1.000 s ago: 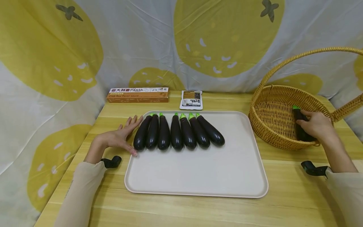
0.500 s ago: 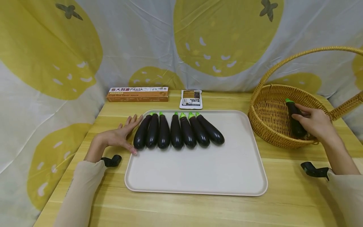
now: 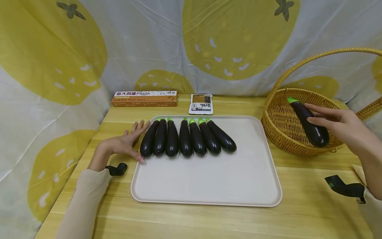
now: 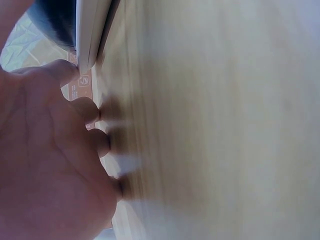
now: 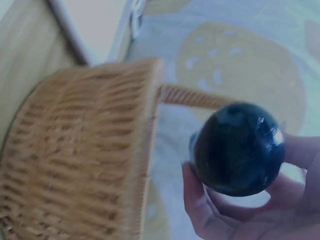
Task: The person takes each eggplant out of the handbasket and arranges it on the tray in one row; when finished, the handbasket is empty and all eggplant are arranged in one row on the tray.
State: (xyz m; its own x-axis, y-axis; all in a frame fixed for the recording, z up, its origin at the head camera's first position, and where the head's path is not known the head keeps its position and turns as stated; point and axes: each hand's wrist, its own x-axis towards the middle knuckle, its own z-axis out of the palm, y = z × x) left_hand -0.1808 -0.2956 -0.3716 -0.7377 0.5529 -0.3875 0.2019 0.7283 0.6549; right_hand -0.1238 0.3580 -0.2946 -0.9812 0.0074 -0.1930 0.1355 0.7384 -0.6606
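My right hand (image 3: 343, 124) pinches an eggplant (image 3: 308, 124) with a bright green stem, holding it above the wicker basket (image 3: 277, 132). In the right wrist view the rounded end of that eggplant (image 5: 240, 150) faces the camera, fingers curled round it, clear of the basket wall (image 5: 85, 145). Across the upper left of the pale tray (image 3: 209, 182) lies a row of several eggplants (image 3: 185, 139), stems pointing away. My left hand (image 3: 125, 144) rests with spread fingers at the tray's left rim, beside the leftmost eggplant. The left wrist view shows its fingertips touching the table and tray edge.
Behind the tray stand a pasta box (image 3: 144, 99) and a small sauce packet (image 3: 201, 104). The basket's tall arched handle (image 3: 322, 54) rises over its opening at the right. A curtain (image 3: 125, 39) with yellow fruit prints closes off the back and left of the wooden table (image 3: 209, 222).
My right hand has lifted the eggplant from the basket's bottom up above its rim, and the eggplant has shifted a little left. The left hand and the tray's row stay as they were.
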